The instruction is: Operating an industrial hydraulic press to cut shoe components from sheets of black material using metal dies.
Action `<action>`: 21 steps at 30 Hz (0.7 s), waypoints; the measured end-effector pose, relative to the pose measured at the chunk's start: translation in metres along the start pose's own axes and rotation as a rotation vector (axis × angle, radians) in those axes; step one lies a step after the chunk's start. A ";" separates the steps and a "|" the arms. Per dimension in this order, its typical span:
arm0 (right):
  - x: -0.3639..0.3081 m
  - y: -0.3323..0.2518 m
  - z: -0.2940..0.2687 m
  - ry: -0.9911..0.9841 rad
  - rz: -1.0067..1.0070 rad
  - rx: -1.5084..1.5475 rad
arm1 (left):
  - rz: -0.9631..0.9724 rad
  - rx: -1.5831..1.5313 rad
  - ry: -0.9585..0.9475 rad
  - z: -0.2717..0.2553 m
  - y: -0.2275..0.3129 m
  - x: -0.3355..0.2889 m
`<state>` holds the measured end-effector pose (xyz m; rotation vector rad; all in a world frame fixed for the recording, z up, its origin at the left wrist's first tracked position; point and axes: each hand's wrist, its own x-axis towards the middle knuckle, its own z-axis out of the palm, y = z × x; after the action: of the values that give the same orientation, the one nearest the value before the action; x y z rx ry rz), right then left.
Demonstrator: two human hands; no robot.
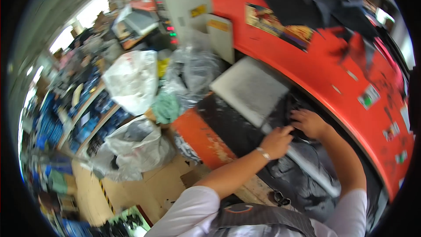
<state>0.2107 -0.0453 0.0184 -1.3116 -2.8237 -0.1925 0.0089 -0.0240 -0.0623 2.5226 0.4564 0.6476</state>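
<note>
Two bare hands worked right of centre in the frame, as I viewed them remotely. The left hand (277, 142), with a light band (263, 152) about its wrist, lay with bent fingers just beside the right hand (310, 123), whose curled fingers reached over dark material. I could not tell whether either hand grasped anything; blur hid the fingertips. Dark sheet material (285, 171), the work in hand, lay around and below both hands, right of centre and toward the lower right. A pale bar (313, 173) slanted across it, beneath the left hand. A pale square slab (250, 90) lay just above and left of the hands, below a red machine housing (315, 70) that filled the upper right. Left of centre, I noted a white sack (131, 83) above a second, open whitish bag (138, 147).
</note>
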 end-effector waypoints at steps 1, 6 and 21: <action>0.010 0.015 0.013 -0.108 -0.063 -0.016 | 0.019 0.012 -0.007 -0.002 -0.006 -0.005; 0.043 0.049 0.059 -0.017 -0.139 -0.009 | -0.017 0.037 0.056 -0.018 -0.040 -0.010; -0.100 0.019 -0.018 0.282 1.229 0.078 | 0.050 -0.181 0.073 -0.027 -0.093 0.028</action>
<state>0.2887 -0.1111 0.0312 -2.4057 -1.3844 -0.1861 0.0001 0.0743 -0.0815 2.3520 0.3450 0.7667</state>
